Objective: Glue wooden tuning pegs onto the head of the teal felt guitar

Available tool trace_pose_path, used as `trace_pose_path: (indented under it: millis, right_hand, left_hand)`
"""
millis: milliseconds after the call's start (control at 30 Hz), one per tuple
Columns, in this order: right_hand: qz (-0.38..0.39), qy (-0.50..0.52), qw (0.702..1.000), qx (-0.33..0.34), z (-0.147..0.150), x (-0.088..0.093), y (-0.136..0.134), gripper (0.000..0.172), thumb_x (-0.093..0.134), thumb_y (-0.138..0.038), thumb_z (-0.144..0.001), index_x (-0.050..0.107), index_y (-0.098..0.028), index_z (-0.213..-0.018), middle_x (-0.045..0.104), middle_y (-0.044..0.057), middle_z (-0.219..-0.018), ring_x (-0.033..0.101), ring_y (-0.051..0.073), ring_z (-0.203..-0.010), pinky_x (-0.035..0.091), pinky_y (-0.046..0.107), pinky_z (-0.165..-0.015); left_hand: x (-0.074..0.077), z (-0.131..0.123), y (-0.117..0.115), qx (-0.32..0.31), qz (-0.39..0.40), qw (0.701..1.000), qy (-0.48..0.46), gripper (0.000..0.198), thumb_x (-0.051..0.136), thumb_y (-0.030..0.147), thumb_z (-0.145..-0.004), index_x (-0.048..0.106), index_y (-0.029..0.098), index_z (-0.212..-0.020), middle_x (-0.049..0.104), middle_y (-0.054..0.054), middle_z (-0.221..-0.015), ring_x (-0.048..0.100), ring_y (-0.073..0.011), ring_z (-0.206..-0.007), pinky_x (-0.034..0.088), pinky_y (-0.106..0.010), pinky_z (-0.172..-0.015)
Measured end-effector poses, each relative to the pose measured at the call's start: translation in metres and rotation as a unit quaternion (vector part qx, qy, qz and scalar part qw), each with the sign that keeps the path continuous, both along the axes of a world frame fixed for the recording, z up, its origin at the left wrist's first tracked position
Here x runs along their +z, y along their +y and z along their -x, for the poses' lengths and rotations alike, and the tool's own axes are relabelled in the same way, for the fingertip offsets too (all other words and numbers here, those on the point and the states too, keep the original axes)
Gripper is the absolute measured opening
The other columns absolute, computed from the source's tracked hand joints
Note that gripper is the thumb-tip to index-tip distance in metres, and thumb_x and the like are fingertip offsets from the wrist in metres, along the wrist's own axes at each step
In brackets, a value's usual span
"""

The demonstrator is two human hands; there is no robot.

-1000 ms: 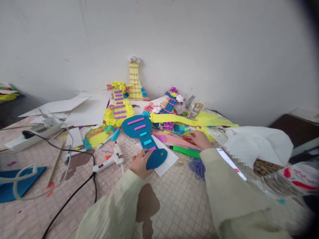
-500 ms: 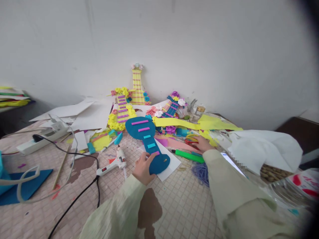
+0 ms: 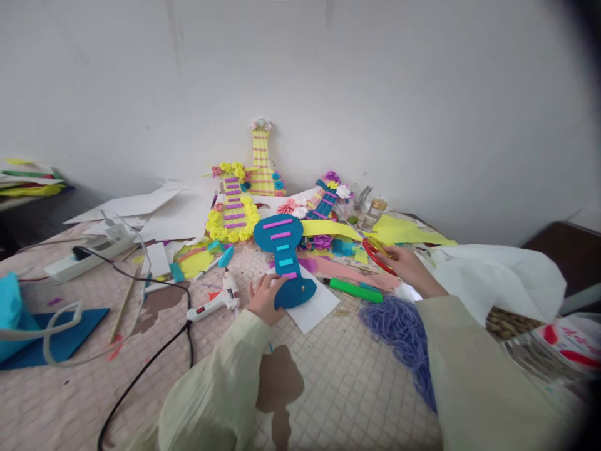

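My left hand (image 3: 267,298) grips the lower end of a blue guitar-shaped cutout (image 3: 287,291), which has purple and turquoise strips stuck across it. The cutout lies partly over a white sheet of paper (image 3: 313,310). In my right hand (image 3: 409,268) is a pair of scissors (image 3: 379,257) with red and yellow handles, its blades pointing up and left. Their tips are at a yellow paper strip (image 3: 331,229) that reaches out from behind the cutout. Whether the blades cut into the strip, I cannot tell.
Left of my left hand rests a hot glue gun (image 3: 220,303) with its black cord. A green cutter (image 3: 355,290) and purple yarn (image 3: 399,338) lie near my right arm. Decorated paper guitars (image 3: 232,213) stand at the back. A power strip (image 3: 77,264) is far left.
My right hand has lifted the scissors off the table and brought them up beside the yellow strip. The blue cutout has shifted slightly right and away, with my left hand still on it.
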State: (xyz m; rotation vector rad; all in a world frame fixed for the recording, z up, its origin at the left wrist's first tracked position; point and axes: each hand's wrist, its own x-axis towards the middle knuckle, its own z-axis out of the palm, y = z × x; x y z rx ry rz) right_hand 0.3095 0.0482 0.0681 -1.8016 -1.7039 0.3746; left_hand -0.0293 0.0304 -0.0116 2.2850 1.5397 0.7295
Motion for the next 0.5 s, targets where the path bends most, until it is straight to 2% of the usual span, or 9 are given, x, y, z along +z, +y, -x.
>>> trace_pose_path:
  millis: [67, 133, 167, 200, 267, 333, 400, 433, 500]
  right_hand:
    - [0.047, 0.059, 0.996, 0.04, 0.021, 0.002, -0.027, 0.041, 0.047, -0.047, -0.079, 0.063, -0.012, -0.093, 0.065, 0.009, -0.083, 0.059, 0.021, -0.075, 0.046, 0.031, -0.064]
    - [0.091, 0.128, 0.983, 0.093, 0.047, 0.003, -0.059, 0.04, 0.041, -0.047, -0.083, 0.061, -0.016, -0.097, 0.064, 0.005, -0.08, 0.058, 0.016, -0.067, 0.045, 0.025, -0.057]
    - [0.137, 0.243, 0.952, 0.129, 0.061, 0.003, -0.075, 0.038, 0.041, -0.047, -0.083, 0.059, -0.019, -0.102, 0.062, 0.004, -0.079, 0.055, 0.013, -0.063, 0.042, 0.023, -0.052]
    - [0.195, 0.341, 0.906, 0.158, 0.074, 0.003, -0.09, 0.037, 0.044, -0.047, -0.083, 0.056, -0.022, -0.108, 0.061, 0.003, -0.08, 0.054, 0.012, -0.062, 0.039, 0.021, -0.05]
    - [0.265, 0.462, 0.829, 0.172, 0.097, 0.001, -0.117, 0.033, 0.049, -0.045, -0.082, 0.056, -0.022, -0.105, 0.058, 0.002, -0.074, 0.049, 0.009, -0.056, 0.033, 0.018, -0.046]
    - [0.345, 0.528, 0.749, 0.202, 0.112, -0.002, -0.136, 0.029, 0.05, -0.044, -0.082, 0.057, -0.022, -0.1, 0.054, 0.0, -0.069, 0.041, 0.004, -0.044, 0.027, 0.017, -0.043]
    - [0.391, 0.565, 0.696, 0.208, 0.118, -0.005, -0.149, 0.026, 0.047, -0.043, -0.084, 0.057, -0.022, -0.098, 0.054, 0.0, -0.07, 0.038, 0.001, -0.041, 0.026, 0.017, -0.043]
    - [0.393, 0.574, 0.688, 0.204, 0.118, -0.005, -0.153, 0.027, 0.045, -0.043, -0.085, 0.057, -0.022, -0.096, 0.055, 0.001, -0.071, 0.041, 0.002, -0.041, 0.027, 0.017, -0.043]
    - [0.363, 0.571, 0.709, 0.2, 0.116, -0.005, -0.16, 0.034, 0.041, -0.046, -0.085, 0.06, -0.019, -0.093, 0.059, 0.004, -0.072, 0.047, 0.005, -0.043, 0.031, 0.019, -0.044]
  left_hand:
    - [0.004, -0.003, -0.006, -0.002, -0.057, 0.998, -0.025, 0.063, 0.056, 0.015, -0.061, 0.045, 0.025, -0.122, 0.045, -0.01, -0.124, 0.034, -0.0339, -0.122, 0.019, -0.061, -0.098]
    - [0.008, -0.01, -0.015, -0.029, -0.177, 0.981, -0.068, 0.062, 0.053, 0.019, -0.068, 0.036, 0.022, -0.128, 0.042, -0.013, -0.127, 0.035, -0.0296, -0.123, 0.027, -0.052, -0.099]
    - [0.01, -0.014, -0.02, -0.048, -0.246, 0.964, -0.085, 0.064, 0.052, 0.019, -0.071, 0.03, 0.02, -0.131, 0.041, -0.015, -0.128, 0.035, -0.0282, -0.123, 0.028, -0.049, -0.099]
    - [0.012, -0.02, -0.026, -0.069, -0.306, 0.945, -0.09, 0.066, 0.051, 0.02, -0.073, 0.025, 0.019, -0.134, 0.041, -0.016, -0.129, 0.035, -0.0276, -0.124, 0.027, -0.049, -0.1]
    - [0.013, -0.03, -0.037, -0.112, -0.379, 0.916, -0.069, 0.065, 0.051, 0.02, -0.076, 0.023, 0.019, -0.135, 0.047, -0.015, -0.127, 0.035, -0.0263, -0.125, 0.018, -0.05, -0.104]
    - [0.013, -0.039, -0.046, -0.157, -0.4, 0.902, -0.043, 0.056, 0.048, 0.018, -0.08, 0.028, 0.021, -0.132, 0.058, -0.009, -0.117, 0.042, -0.0217, -0.121, 0.008, -0.05, -0.107]
    - [0.012, -0.046, -0.053, -0.2, -0.382, 0.902, -0.025, 0.048, 0.042, 0.014, -0.084, 0.03, 0.019, -0.13, 0.067, -0.004, -0.098, 0.057, -0.0158, -0.104, 0.005, -0.048, -0.109]
    - [0.012, -0.048, -0.055, -0.215, -0.363, 0.906, -0.017, 0.045, 0.039, 0.013, -0.086, 0.03, 0.017, -0.13, 0.069, -0.002, -0.09, 0.062, -0.0136, -0.091, 0.008, -0.048, -0.109]
    - [0.012, -0.05, -0.058, -0.235, -0.312, 0.921, -0.005, 0.041, 0.037, 0.017, -0.088, 0.03, 0.013, -0.128, 0.069, -0.002, -0.081, 0.064, -0.0126, -0.072, 0.023, -0.045, -0.105]
